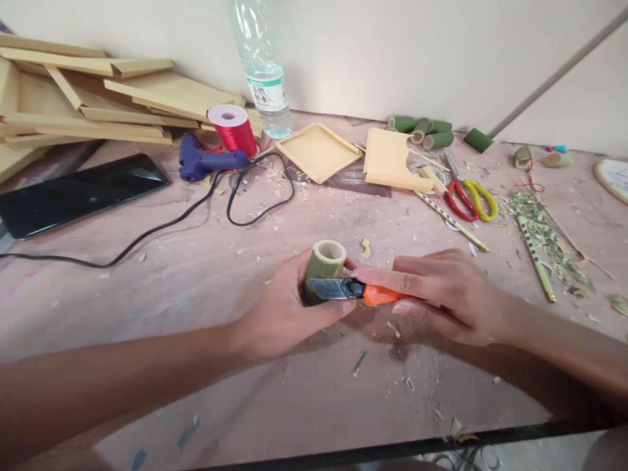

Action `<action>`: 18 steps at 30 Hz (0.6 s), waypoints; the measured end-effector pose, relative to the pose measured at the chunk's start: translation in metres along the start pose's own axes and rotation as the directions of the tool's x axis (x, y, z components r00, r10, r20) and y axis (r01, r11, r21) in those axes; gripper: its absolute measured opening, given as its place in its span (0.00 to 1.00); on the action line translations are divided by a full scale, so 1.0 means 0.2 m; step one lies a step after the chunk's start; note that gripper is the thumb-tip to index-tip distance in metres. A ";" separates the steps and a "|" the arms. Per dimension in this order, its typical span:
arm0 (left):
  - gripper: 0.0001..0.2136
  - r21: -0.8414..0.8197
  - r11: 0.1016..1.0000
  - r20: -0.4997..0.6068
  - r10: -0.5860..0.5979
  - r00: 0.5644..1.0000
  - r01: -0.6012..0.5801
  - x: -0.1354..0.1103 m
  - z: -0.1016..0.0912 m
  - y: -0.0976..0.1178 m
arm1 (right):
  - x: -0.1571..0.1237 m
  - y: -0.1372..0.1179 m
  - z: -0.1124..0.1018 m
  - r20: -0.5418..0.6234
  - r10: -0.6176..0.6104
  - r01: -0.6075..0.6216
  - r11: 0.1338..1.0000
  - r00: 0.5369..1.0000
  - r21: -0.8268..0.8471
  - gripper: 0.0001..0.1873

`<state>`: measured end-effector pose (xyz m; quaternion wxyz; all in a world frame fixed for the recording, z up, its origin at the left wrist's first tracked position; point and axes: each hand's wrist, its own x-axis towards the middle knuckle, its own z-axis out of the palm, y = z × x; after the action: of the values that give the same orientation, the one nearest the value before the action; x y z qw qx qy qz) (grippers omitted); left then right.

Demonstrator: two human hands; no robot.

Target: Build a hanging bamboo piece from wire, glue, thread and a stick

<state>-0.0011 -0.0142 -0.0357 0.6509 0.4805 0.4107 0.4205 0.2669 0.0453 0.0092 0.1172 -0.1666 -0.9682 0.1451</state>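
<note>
My left hand (287,304) is wrapped round a short hollow bamboo tube (328,267), whose open pale end tilts up toward me. In my right hand (441,294) is an orange utility knife (383,294), gripped between thumb and fingers. Its dark blade points left and lies across the front of the tube, over the green skin. Whether the edge bites into the bamboo I cannot tell. Both hands are just above the middle of the table, close together. Small shavings lie on the tabletop around them.
Behind are a blue glue gun (209,159) with its black cord, a red thread spool (233,131), a water bottle (267,91) and scissors (468,193). A phone (83,193) and stacked wooden trays (147,98) stand left. Several bamboo pieces (438,140) lie by the wall.
</note>
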 end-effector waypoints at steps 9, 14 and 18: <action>0.16 0.114 0.993 0.017 0.017 1.000 -0.019 0.01 0.02 0.03 | -0.01 -0.04 0.05 -0.003 0.033 -0.033 0.994 0.999 -0.103 0.26; 0.13 0.089 0.996 0.031 -0.008 0.999 0.005 0.02 0.03 0.03 | 0.00 -0.06 0.05 -0.048 0.031 -0.038 0.987 0.998 -0.155 0.25; 0.17 0.119 0.992 -0.073 -0.044 0.996 0.052 0.02 0.04 0.03 | 0.00 -0.06 0.07 -0.105 0.048 -0.072 0.968 0.993 -0.242 0.24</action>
<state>0.0063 -0.0108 -0.0294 0.6157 0.4937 0.4695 0.3958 0.2600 0.0303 0.0006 0.1387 -0.2160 -0.9663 0.0194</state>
